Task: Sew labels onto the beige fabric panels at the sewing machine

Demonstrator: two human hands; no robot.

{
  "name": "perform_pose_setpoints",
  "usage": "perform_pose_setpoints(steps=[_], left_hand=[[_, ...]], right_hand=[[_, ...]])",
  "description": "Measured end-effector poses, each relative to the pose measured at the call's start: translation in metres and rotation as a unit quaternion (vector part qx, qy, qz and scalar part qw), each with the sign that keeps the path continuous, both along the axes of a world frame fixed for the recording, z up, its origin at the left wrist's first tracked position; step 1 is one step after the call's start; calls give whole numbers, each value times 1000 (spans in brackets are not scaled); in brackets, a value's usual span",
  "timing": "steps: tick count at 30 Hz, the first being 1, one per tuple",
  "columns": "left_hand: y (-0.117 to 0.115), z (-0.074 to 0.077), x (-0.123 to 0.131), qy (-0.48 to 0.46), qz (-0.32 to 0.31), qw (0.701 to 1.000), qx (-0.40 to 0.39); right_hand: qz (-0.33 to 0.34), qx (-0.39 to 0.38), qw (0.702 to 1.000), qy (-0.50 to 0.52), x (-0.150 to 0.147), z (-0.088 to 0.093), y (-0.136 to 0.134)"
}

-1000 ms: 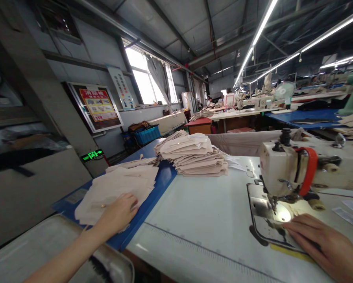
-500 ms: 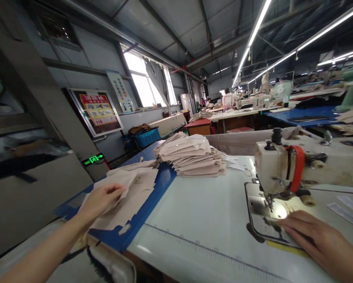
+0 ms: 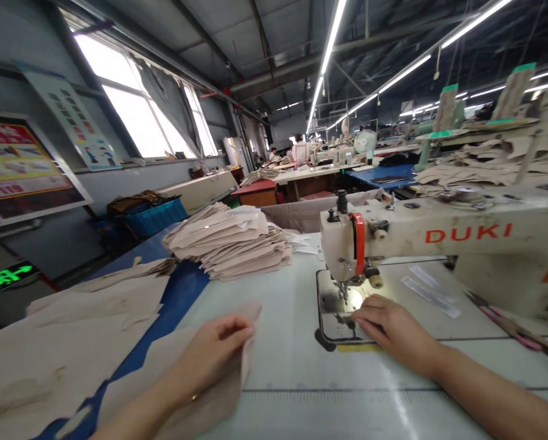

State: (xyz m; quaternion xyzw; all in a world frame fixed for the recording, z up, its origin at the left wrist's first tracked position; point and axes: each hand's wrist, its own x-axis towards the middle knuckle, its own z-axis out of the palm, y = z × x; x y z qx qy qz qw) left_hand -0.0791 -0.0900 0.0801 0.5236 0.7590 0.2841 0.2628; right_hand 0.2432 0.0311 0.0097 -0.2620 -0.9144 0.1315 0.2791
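Note:
My left hand (image 3: pixel 212 351) pinches the edge of a beige fabric piece (image 3: pixel 223 394), which hangs from the fingers over the pale tabletop (image 3: pixel 301 415). Beside the presser foot of a white sewing machine (image 3: pixel 393 229), my right hand (image 3: pixel 395 330) rests with thumb and fingertips together. Whatever may be between those fingertips is hidden. The lit metal needle plate (image 3: pixel 330 299) lies just left of the right fingers. Farther left, flat beige fabric pieces (image 3: pixel 94 324) lie in a pile on a blue surface (image 3: pixel 136 354).
A tall stack of folded beige pieces (image 3: pixel 241 244) stands behind my left hand. White strips (image 3: pixel 432 293) and pink-handled scissors (image 3: pixel 507 324) lie under and beside the machine arm. A blue bin (image 3: pixel 157 217) sits near the wall, and thread cones (image 3: pixel 445 110) rise behind the machine.
My left hand has lifted a fabric piece off the left pile and carried it right, over the tabletop. The view has turned right. My right hand stays by the presser foot.

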Motion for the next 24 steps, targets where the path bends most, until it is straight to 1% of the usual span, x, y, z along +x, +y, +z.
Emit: perform_pose_setpoints(steps=[2,3,4,6,9,11,13,15,18,21,24], left_hand=[[16,-21,38,-47,-84,995,-13],[23,-28,53,-58,-124,991,-11],[28,-33,65,-56,-158,986,-3],[35,-39,77,-20,-204,978,40],[42,-44,77,82,-245,960,109],[46,-50,74,170,-278,939,109],[53,-56,70,239,-323,911,89],[62,-63,66,272,-356,890,85],[77,-68,62,277,-365,883,102],[86,-66,61,277,-362,886,89],[86,-60,66,286,-363,886,44]], right_hand=[[-8,3,1000,3,0,1,0],[-13,4,1000,5,0,2,1],[-19,5,1000,6,0,2,1],[-26,8,1000,12,1,3,2],[-31,16,999,13,0,4,3],[-40,27,999,2,0,4,3],[-53,41,998,-12,-1,6,2],[-59,58,996,-40,0,11,0],[-81,66,986,-127,9,24,-2],[-160,31,968,-193,35,43,0],[-275,-2,940,-202,78,63,3]])
